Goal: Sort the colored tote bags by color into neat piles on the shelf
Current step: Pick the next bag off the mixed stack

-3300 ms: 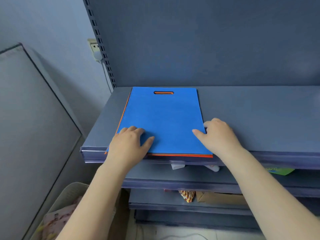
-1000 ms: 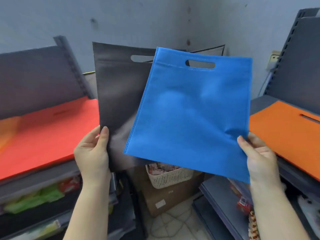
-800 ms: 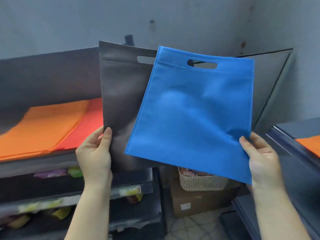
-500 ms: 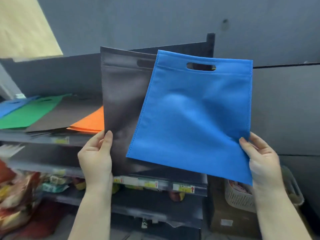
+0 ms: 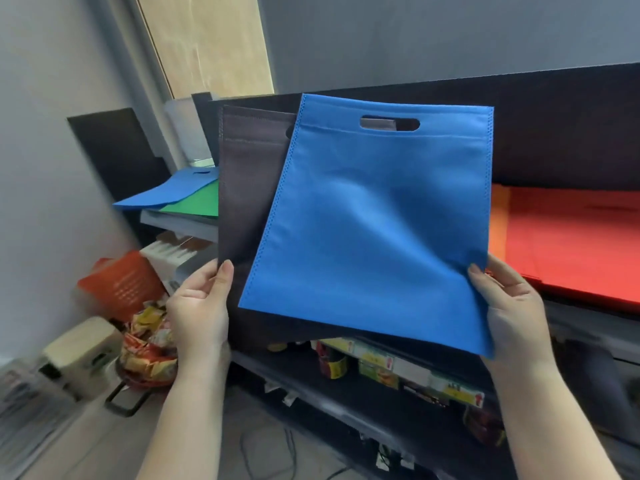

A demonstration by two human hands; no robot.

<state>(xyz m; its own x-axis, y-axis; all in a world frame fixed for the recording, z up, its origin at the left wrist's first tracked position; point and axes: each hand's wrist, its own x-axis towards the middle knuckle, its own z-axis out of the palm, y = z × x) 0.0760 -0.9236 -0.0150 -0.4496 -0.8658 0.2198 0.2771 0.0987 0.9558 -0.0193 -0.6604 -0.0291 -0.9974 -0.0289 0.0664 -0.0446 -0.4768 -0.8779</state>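
The left hand (image 5: 199,308) pinches the lower left edge of a dark grey non-woven tote bag (image 5: 247,202); the right hand (image 5: 512,306) pinches the lower right corner of a bright blue non-woven tote bag (image 5: 374,220), which overlaps the grey one. Both are held upright before a dark shelf (image 5: 554,133) where red (image 5: 571,237), orange (image 5: 498,223), green (image 5: 197,204) and blue (image 5: 169,190) bags lie.

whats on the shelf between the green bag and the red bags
In the head view the held dark grey bag and blue bag cover that stretch; an orange bag edge shows beside the red bags.
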